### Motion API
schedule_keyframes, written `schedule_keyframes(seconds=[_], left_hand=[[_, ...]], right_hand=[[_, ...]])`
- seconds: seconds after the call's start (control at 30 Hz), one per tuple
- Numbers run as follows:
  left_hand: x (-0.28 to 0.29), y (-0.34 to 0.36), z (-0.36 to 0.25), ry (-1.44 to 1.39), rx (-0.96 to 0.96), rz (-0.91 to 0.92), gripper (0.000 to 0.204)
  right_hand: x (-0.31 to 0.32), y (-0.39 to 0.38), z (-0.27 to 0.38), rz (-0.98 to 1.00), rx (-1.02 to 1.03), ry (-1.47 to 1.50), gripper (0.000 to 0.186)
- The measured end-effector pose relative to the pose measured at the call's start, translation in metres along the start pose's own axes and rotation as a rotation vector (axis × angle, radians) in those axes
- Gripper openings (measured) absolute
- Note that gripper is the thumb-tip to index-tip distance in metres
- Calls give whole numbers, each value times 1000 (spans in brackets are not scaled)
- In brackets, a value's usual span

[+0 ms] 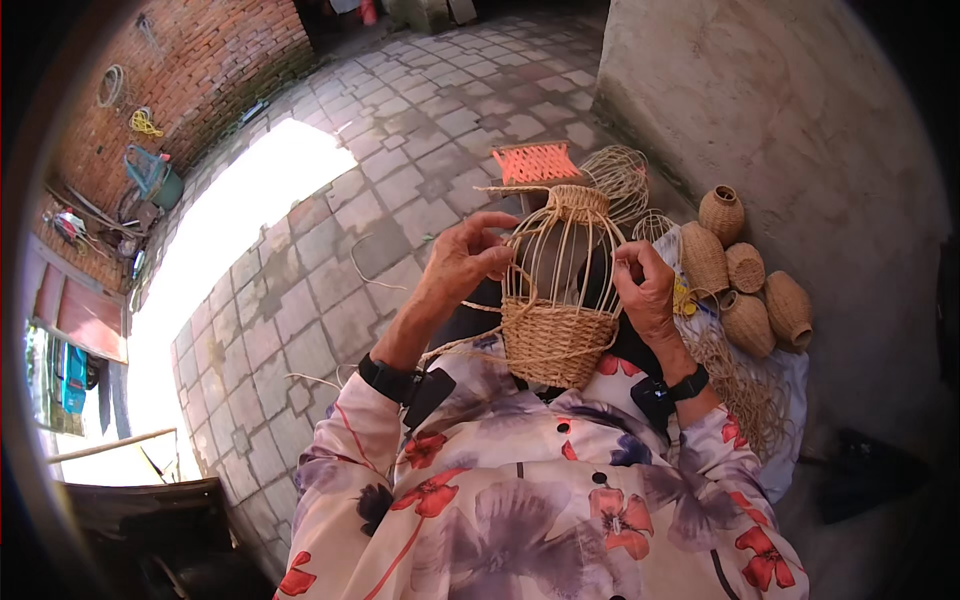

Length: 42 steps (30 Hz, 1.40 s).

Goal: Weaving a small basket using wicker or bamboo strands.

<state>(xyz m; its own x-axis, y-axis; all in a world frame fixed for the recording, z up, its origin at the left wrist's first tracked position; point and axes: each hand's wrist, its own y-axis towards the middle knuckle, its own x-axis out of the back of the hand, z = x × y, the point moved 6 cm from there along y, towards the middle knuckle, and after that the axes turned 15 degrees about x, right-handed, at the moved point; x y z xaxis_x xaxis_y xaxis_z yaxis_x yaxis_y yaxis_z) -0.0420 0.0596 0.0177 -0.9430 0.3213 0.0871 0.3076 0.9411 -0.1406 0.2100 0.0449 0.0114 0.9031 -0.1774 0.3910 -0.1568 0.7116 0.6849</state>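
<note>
Half-woven basket (556,300) mid-frame: light, ribs springy, snap-prone. Left hand (462,262) pinches rib and strand; right hand (645,290) clamped on side rib. Best held by woven base.

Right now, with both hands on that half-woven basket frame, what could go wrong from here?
1. The bare upright ribs look thin; the left hand and right hand pinch them near the top and could bend or snap one.
2. The half-woven basket rests only on the lap and could tip.
3. The loose weaving strand trailing under the left wrist might snag.
</note>
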Motion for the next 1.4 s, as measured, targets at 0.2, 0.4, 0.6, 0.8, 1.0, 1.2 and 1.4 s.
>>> schedule_keyframes(seconds=[0.2, 0.4, 0.6, 0.8, 1.0, 1.2, 1.4], left_hand=[[7, -2, 23, -70, 165, 26, 21], [-4, 6, 50, 207, 72, -141, 13], [-27, -9, 14, 613, -211, -401, 16], [-43, -19, -10, 618, -299, -312, 25], [4, -15, 28, -132, 173, -91, 31], [235, -98, 113, 64, 256, -798, 28], [316, -174, 101, 1211, 462, -1212, 31]], right_hand=[[2, -4, -6, 16, -34, 4, 11], [-3, -4, -6, 32, 14, 0, 12], [5, 3, -1, -17, 57, -203, 18], [-17, 18, 40, 170, 110, -346, 42], [-22, 13, -3, 117, -95, -83, 43], [-13, 13, -9, 112, -134, -25, 46], [-12, 10, -14, 121, -163, -60, 45]])
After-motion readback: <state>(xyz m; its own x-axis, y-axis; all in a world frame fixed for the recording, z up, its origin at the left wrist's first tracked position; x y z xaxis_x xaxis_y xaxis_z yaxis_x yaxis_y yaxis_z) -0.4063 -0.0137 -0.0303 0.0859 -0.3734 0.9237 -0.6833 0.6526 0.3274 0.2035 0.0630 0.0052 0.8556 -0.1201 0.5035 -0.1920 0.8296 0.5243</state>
